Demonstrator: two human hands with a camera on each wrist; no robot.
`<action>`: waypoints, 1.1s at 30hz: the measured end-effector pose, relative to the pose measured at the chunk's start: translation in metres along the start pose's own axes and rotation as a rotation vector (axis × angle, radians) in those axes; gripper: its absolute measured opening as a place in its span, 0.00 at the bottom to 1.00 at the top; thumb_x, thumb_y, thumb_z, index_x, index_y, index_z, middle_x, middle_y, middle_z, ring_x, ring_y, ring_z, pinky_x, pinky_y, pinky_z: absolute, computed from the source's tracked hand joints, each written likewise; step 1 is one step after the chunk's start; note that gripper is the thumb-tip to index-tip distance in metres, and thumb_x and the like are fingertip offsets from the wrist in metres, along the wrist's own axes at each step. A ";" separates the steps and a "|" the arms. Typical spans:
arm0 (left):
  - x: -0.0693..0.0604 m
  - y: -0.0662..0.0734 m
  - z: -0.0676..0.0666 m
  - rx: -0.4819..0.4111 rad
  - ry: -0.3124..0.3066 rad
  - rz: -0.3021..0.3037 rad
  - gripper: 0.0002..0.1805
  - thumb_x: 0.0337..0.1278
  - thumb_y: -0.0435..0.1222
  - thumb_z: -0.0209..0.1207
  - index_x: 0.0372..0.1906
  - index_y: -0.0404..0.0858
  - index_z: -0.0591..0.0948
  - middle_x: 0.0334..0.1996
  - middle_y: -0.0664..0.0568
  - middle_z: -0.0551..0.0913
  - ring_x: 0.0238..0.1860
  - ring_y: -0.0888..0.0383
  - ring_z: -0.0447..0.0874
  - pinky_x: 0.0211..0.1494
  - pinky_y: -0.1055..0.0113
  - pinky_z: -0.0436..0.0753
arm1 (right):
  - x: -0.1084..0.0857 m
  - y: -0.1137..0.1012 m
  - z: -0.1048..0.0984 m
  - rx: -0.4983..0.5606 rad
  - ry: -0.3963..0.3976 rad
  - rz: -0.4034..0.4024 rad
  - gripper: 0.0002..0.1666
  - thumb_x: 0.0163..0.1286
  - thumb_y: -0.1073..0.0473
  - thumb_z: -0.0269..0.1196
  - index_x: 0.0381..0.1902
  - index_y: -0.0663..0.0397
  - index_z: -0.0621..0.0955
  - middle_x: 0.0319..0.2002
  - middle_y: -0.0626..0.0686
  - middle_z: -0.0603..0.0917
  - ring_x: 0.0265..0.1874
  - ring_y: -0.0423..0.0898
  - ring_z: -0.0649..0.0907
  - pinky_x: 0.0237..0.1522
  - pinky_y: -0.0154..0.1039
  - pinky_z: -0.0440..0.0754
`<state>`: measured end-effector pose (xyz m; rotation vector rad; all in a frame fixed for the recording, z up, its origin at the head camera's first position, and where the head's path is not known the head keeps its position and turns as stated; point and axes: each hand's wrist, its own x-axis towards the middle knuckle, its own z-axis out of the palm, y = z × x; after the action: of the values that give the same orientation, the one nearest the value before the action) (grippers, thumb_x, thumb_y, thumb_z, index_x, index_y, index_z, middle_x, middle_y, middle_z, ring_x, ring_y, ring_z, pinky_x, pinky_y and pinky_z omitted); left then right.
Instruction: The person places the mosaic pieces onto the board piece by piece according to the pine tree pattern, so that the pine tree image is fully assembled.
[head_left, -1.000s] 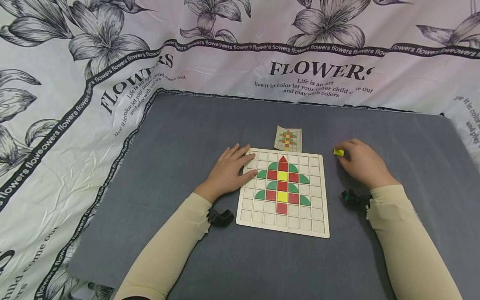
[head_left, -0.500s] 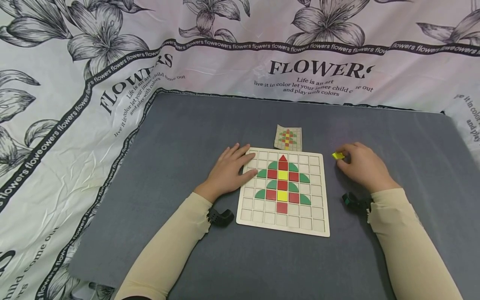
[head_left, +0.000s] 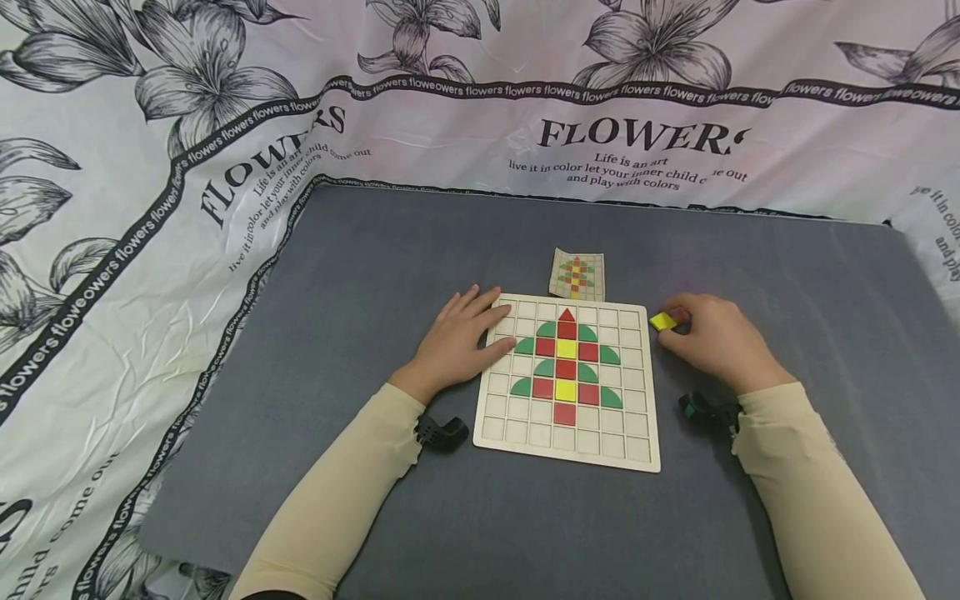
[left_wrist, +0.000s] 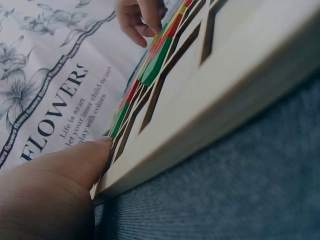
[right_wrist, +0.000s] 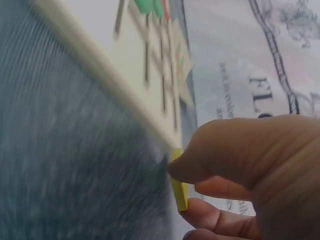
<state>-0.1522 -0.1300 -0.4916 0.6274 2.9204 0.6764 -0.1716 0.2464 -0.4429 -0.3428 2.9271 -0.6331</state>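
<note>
A pale wooden grid board (head_left: 517,435) lies on the table, with red, yellow and green pieces set in its squares in a tree-like pattern. My left hand (head_left: 459,343) rests on the board's left edge, fingers spread and thumb lying over the border. In the left wrist view the thumb (left_wrist: 85,160) touches the board's rim. Just off the board's upper right edge, my right hand (head_left: 712,340) pinches a small yellow square block (head_left: 662,322) between thumb and fingers. The right wrist view shows that yellow block (right_wrist: 179,185) tilted on its edge in the pinch.
Behind the board lies a small pattern card (head_left: 577,276) printed with a similar coloured figure. The grey table (head_left: 420,250) reaches back to a flower-printed cloth (head_left: 465,137). Each wrist wears a black camera mount, such as the left mount (head_left: 442,434).
My right hand has moved left and slightly nearer the body, carrying the yellow block toward the board's edge. The left hand and the board have stayed in place.
</note>
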 end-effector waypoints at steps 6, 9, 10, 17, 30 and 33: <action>0.000 0.001 -0.001 0.001 0.000 -0.003 0.37 0.75 0.60 0.54 0.81 0.50 0.68 0.84 0.54 0.57 0.86 0.50 0.44 0.88 0.51 0.40 | -0.009 -0.024 -0.003 -0.010 0.006 -0.065 0.22 0.67 0.58 0.68 0.55 0.66 0.85 0.46 0.66 0.87 0.42 0.58 0.85 0.39 0.56 0.83; 0.001 0.001 -0.001 -0.001 0.002 0.000 0.37 0.75 0.60 0.54 0.81 0.50 0.68 0.84 0.54 0.57 0.86 0.49 0.44 0.88 0.51 0.40 | -0.015 -0.036 -0.003 -0.030 0.003 -0.107 0.21 0.65 0.60 0.68 0.54 0.66 0.86 0.45 0.64 0.87 0.39 0.55 0.84 0.34 0.49 0.80; 0.001 0.001 -0.001 -0.001 0.001 0.000 0.37 0.75 0.60 0.54 0.81 0.50 0.68 0.84 0.54 0.57 0.86 0.49 0.44 0.88 0.51 0.40 | -0.016 -0.041 -0.004 -0.033 0.000 -0.117 0.21 0.65 0.60 0.68 0.54 0.65 0.86 0.45 0.63 0.87 0.40 0.55 0.84 0.34 0.49 0.80; 0.000 0.002 -0.002 -0.006 0.001 0.000 0.37 0.75 0.60 0.55 0.81 0.50 0.68 0.84 0.54 0.57 0.86 0.49 0.44 0.88 0.50 0.40 | -0.029 -0.068 0.000 -0.045 -0.015 -0.228 0.19 0.62 0.61 0.67 0.51 0.58 0.88 0.45 0.57 0.88 0.38 0.51 0.84 0.33 0.45 0.80; -0.001 -0.002 0.001 -0.005 -0.004 -0.001 0.37 0.76 0.60 0.54 0.81 0.50 0.68 0.84 0.54 0.57 0.86 0.49 0.44 0.88 0.49 0.40 | -0.054 -0.101 0.034 -0.044 -0.045 -0.544 0.14 0.59 0.60 0.76 0.45 0.49 0.90 0.39 0.44 0.85 0.32 0.38 0.79 0.31 0.35 0.81; 0.001 -0.002 0.000 -0.004 -0.003 0.010 0.37 0.76 0.61 0.54 0.81 0.50 0.68 0.84 0.53 0.57 0.86 0.49 0.44 0.88 0.49 0.40 | -0.063 -0.103 0.041 -0.040 -0.071 -0.578 0.14 0.58 0.60 0.76 0.44 0.49 0.91 0.40 0.42 0.86 0.35 0.37 0.82 0.35 0.35 0.84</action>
<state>-0.1533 -0.1310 -0.4924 0.6423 2.9148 0.6817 -0.0840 0.1542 -0.4317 -1.2107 2.7628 -0.6027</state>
